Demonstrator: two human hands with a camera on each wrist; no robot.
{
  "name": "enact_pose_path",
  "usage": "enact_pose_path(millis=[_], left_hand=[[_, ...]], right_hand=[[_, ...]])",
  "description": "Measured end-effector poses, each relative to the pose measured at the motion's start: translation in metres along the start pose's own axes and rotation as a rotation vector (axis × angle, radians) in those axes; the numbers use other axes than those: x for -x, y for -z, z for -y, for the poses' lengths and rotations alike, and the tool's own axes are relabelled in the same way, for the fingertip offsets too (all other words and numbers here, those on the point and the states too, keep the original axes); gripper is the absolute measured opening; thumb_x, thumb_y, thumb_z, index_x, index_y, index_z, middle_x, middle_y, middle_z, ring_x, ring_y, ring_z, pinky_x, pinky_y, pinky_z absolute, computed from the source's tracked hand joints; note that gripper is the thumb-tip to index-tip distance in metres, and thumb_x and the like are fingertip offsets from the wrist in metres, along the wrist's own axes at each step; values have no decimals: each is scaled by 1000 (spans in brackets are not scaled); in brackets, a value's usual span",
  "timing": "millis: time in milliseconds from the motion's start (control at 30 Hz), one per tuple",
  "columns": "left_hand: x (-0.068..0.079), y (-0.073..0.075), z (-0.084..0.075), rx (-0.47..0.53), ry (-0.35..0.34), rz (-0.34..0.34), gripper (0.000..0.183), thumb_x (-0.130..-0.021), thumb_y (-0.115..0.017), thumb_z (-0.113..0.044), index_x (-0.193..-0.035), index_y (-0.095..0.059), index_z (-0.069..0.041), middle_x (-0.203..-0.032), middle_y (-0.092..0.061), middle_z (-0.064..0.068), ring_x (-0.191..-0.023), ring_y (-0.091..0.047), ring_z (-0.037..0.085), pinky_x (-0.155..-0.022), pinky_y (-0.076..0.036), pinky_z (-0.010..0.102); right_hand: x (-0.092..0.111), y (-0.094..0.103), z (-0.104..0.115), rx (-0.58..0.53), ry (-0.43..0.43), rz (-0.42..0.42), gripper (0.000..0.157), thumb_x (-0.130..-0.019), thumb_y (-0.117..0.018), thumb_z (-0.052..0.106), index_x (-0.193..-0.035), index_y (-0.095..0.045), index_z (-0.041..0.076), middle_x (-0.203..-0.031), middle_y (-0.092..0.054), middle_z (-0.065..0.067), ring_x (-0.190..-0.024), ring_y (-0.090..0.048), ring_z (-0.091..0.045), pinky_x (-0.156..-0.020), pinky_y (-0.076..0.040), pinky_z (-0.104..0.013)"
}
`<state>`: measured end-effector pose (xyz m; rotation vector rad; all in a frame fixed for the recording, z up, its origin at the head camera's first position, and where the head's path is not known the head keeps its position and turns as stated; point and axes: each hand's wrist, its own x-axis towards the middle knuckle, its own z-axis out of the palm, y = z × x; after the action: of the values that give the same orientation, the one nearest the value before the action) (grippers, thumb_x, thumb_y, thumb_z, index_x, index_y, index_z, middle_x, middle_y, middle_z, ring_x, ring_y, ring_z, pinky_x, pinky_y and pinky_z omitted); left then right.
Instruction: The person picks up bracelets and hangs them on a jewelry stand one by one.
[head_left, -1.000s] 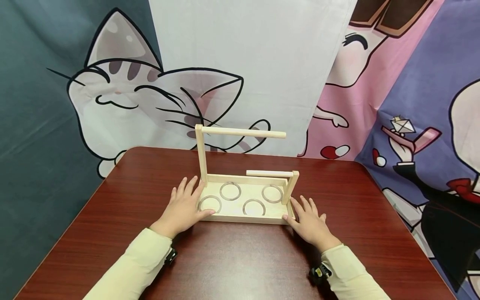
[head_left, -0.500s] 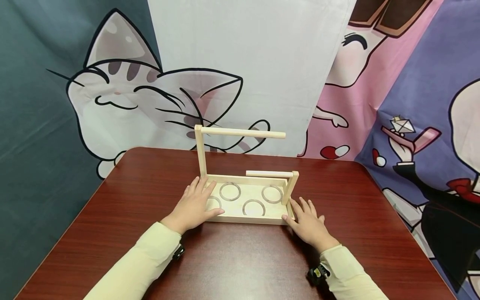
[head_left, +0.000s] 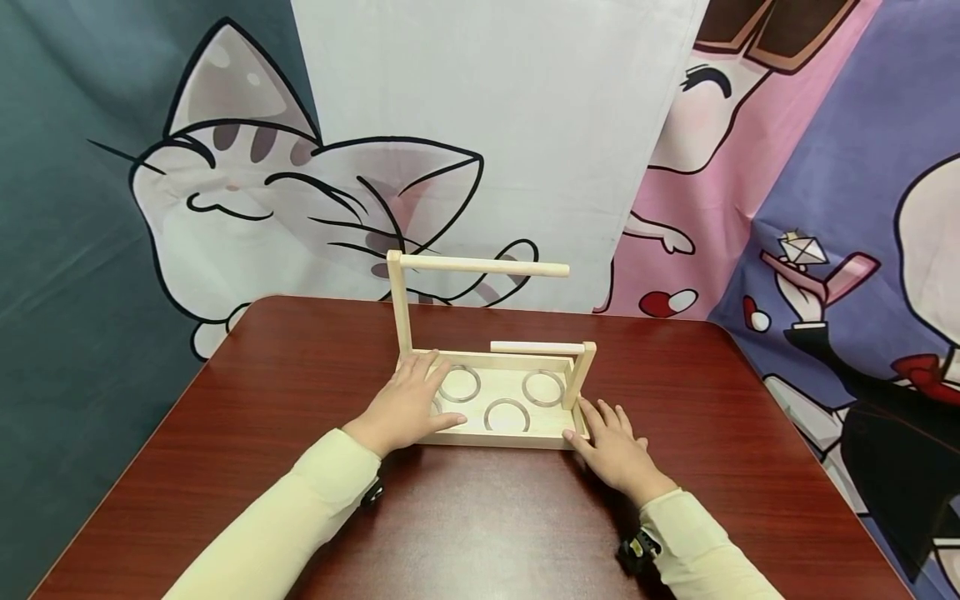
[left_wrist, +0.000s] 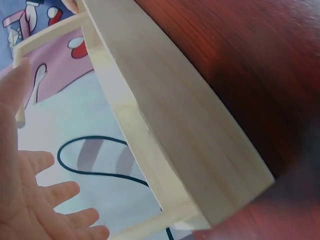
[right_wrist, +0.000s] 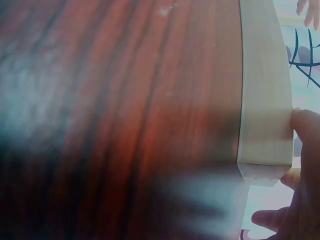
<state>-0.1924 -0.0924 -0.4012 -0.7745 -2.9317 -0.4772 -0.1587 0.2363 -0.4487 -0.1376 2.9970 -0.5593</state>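
Observation:
A pale wooden tray (head_left: 480,438) with a post at each end stands on the table, lengthwise before me. A tall post at its left carries a long crossbar (head_left: 483,265); the short right post carries a lower crossbar (head_left: 536,347). Thin silvery rings (head_left: 543,388) lie on the tray's floor. My left hand (head_left: 405,402) hovers over the tray's left part, fingers spread, mostly hiding one ring. In the left wrist view its fingers (left_wrist: 65,195) are apart and hold nothing. My right hand (head_left: 617,443) rests at the right end, thumb on the front corner, fingers extended along the side.
The tray stands on a dark red wood-grain table (head_left: 480,525), whose far edge lies behind it. A cloth backdrop (head_left: 495,100) with cartoon figures hangs behind. Black devices (head_left: 639,550) are strapped at both wrists.
My left hand has slid rightward from the tray's left edge to over its inside, covering most of the front left ring. My right hand and the tray have stayed in place.

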Motion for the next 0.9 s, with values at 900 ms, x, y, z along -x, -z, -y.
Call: enact_pose_path(millis=[900], left_hand=[[-37,-9,-23,-4,-15,152,84,-85,-67,-54,-150,-35,-12,-152,-32,18,-139,-31,37,-108,-35,47]], right_hand=[[0,-1,1,-53,-34,90,73,-98,-40,57,-155,-18,18,-147,-31,-32,-137,-16,-57,-84,-17,-86]])
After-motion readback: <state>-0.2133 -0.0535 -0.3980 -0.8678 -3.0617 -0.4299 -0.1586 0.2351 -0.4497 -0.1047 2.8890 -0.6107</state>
